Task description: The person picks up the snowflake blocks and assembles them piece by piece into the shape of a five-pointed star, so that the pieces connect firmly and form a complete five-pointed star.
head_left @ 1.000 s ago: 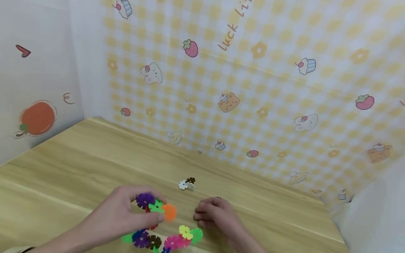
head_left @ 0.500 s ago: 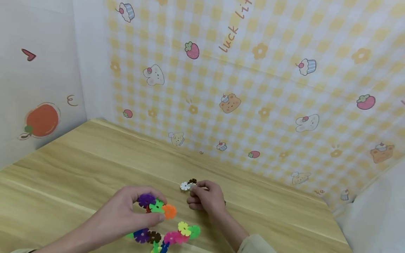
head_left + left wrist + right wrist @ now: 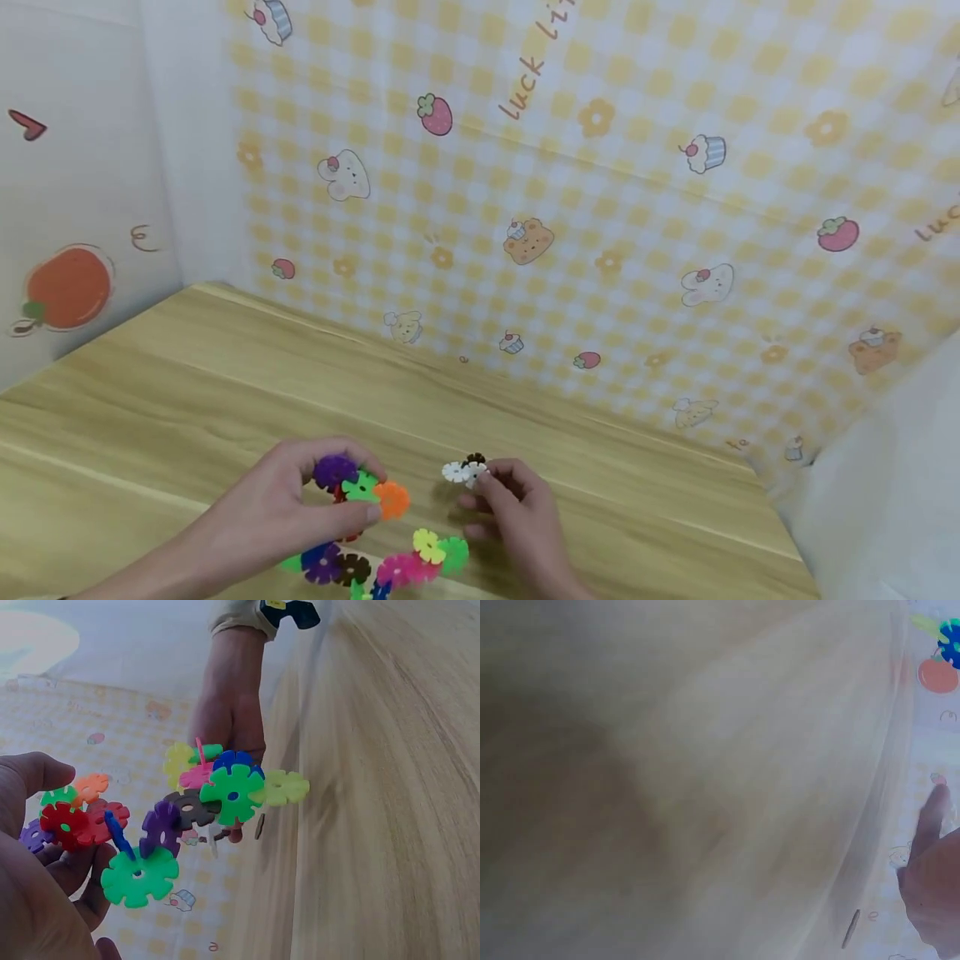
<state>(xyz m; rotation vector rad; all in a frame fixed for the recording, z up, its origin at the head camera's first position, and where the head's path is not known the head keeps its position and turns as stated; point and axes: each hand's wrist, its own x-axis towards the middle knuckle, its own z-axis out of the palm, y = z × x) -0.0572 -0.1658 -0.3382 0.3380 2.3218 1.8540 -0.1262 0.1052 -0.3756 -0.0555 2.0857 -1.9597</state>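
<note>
My left hand [image 3: 281, 500] pinches one end of a chain of interlocked plastic snowflake discs, between the thumb and a forefinger near the green disc [image 3: 362, 487]. A purple disc [image 3: 335, 472] and an orange disc [image 3: 392, 500] flank it. Below the hand the chain runs on through brown and pink discs [image 3: 405, 570] to a yellow disc [image 3: 429, 546]. In the left wrist view red discs [image 3: 64, 826] link up with a blue one and a large green disc [image 3: 139, 876]. My right hand [image 3: 528, 517] pinches a small cluster of white discs [image 3: 456, 472] with a brown disc [image 3: 476, 458].
Under both hands spreads a wood-grain tabletop [image 3: 300, 367]. A yellow checked wall sheet [image 3: 570, 192] rises behind it, with a white wall [image 3: 82, 183] on the left. A thin brown disc [image 3: 259, 826] shows edge-on in the left wrist view.
My right hand has reached up to the white and brown cluster, taken hold of it and drawn it slightly nearer. The left hand still holds the chain in nearly the same place.
</note>
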